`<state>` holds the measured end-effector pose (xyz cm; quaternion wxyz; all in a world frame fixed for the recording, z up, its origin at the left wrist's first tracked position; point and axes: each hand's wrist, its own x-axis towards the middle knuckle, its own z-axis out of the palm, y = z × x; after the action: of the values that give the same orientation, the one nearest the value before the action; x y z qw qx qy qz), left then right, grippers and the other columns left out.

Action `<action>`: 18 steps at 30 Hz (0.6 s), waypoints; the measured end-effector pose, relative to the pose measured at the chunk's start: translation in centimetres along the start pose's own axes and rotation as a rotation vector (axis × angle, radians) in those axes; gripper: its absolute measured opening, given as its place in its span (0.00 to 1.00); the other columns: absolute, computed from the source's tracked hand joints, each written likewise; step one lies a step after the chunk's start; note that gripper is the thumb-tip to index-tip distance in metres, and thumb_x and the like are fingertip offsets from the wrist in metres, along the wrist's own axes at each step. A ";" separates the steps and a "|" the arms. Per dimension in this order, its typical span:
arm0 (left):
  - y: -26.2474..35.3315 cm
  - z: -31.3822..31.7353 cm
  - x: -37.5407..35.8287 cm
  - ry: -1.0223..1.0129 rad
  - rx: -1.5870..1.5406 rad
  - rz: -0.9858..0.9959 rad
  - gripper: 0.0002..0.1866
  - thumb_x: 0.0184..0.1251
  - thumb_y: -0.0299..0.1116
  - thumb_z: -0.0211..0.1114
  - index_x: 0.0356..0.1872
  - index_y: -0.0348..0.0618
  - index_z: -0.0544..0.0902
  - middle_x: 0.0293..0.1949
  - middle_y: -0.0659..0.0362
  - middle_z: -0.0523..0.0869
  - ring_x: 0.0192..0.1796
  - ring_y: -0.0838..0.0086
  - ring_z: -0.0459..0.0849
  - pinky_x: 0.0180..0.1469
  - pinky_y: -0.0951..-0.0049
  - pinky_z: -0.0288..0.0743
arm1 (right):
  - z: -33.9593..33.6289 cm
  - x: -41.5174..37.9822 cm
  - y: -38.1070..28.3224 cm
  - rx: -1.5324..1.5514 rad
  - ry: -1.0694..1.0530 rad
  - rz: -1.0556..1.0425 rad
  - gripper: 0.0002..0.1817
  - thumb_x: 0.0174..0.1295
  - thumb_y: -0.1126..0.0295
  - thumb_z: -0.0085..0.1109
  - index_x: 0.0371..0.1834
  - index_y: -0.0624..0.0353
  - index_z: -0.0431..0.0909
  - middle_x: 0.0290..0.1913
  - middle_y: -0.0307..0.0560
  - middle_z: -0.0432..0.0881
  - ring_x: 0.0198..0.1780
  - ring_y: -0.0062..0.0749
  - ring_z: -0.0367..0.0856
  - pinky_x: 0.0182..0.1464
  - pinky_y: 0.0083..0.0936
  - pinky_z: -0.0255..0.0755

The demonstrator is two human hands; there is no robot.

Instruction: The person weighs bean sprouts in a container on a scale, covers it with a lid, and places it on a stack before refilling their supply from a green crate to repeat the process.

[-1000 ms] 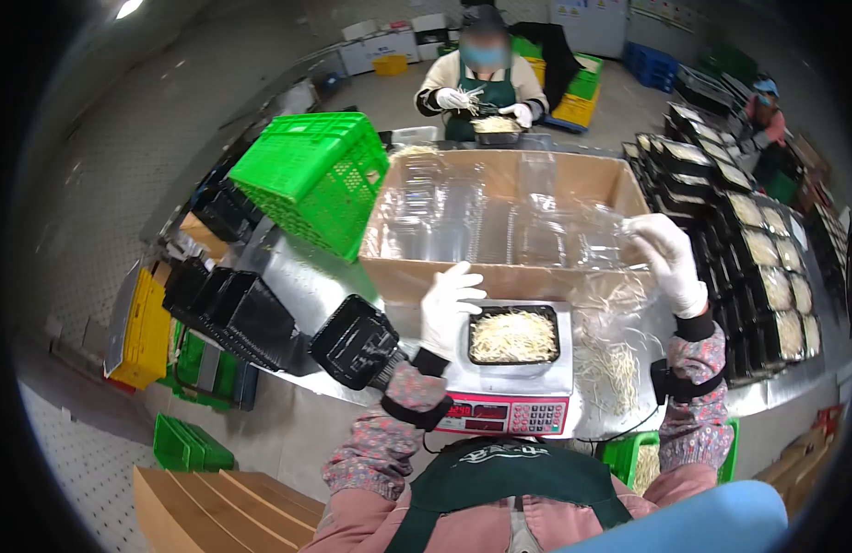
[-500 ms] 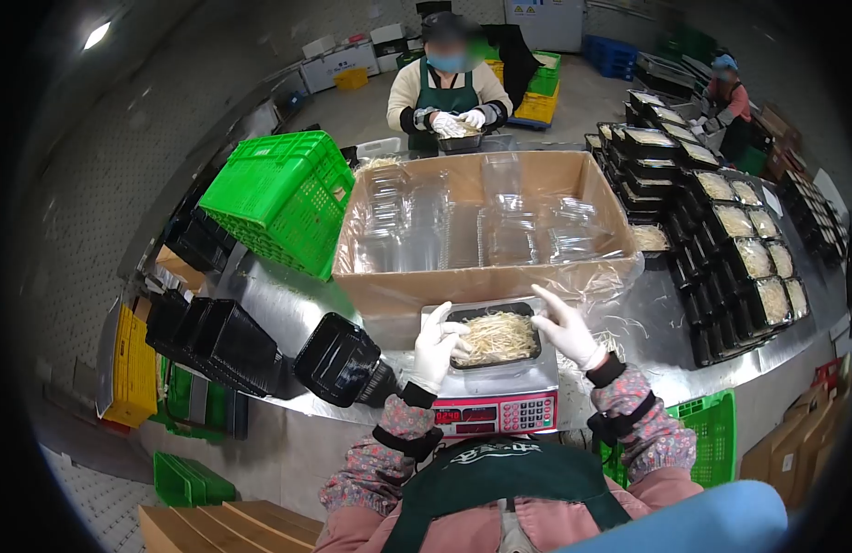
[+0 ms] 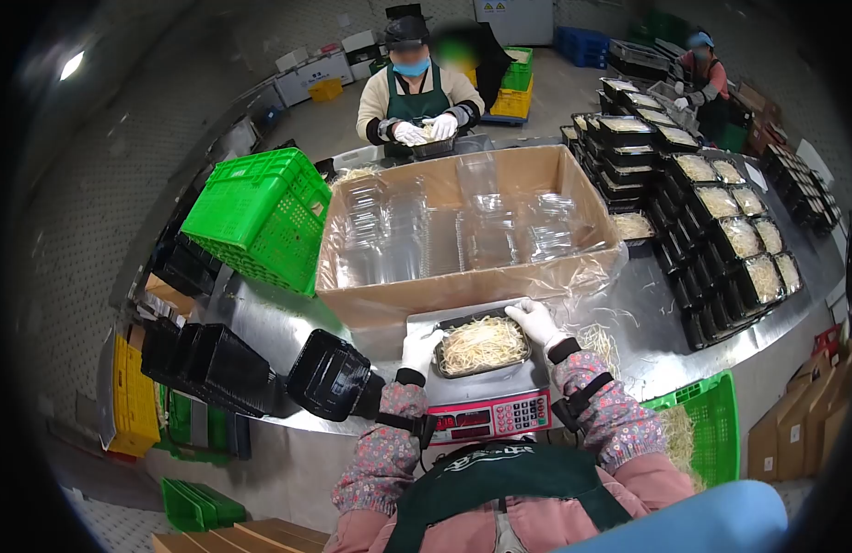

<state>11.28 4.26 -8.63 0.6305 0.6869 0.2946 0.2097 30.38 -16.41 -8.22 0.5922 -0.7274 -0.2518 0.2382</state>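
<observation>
A black plastic tray (image 3: 464, 370) filled with bean sprouts (image 3: 486, 344) is held at both ends over the steel plate of a digital scale (image 3: 488, 417). My left hand (image 3: 422, 350), in a white glove, grips the tray's left end. My right hand (image 3: 538, 326), also gloved, has its fingers closed on the upper right corner. The tray is slightly tilted in view, its right end higher. Loose bean sprouts (image 3: 599, 348) lie on the steel table by my right wrist.
Ahead stands a cardboard box (image 3: 472, 293) of clear plastic lids (image 3: 486, 235). Left are a green crate (image 3: 255, 221) and stacked black trays (image 3: 329, 373). Filled trays (image 3: 739, 238) are piled right. A green basket (image 3: 716, 429) sits below. A co-worker (image 3: 417, 101) handles a tray opposite.
Both hands have closed on the tray from an open position beside it. The tray has turned slightly, its right end higher. The camera view has shifted a little.
</observation>
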 end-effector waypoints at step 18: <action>2.6 -1.1 -8.2 -0.206 -0.538 -0.498 0.10 0.64 0.27 0.65 0.43 0.40 0.75 0.39 0.53 0.82 0.37 0.65 0.85 0.38 0.54 0.85 | -2.0 -9.2 -3.0 0.532 -0.186 0.420 0.16 0.58 0.70 0.67 0.36 0.56 0.65 0.26 0.45 0.79 0.20 0.29 0.82 0.16 0.24 0.76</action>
<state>4.86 -0.51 -5.27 0.8462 0.4217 0.3219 0.0499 24.44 -23.32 -4.43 0.6736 -0.5589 -0.0788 0.4771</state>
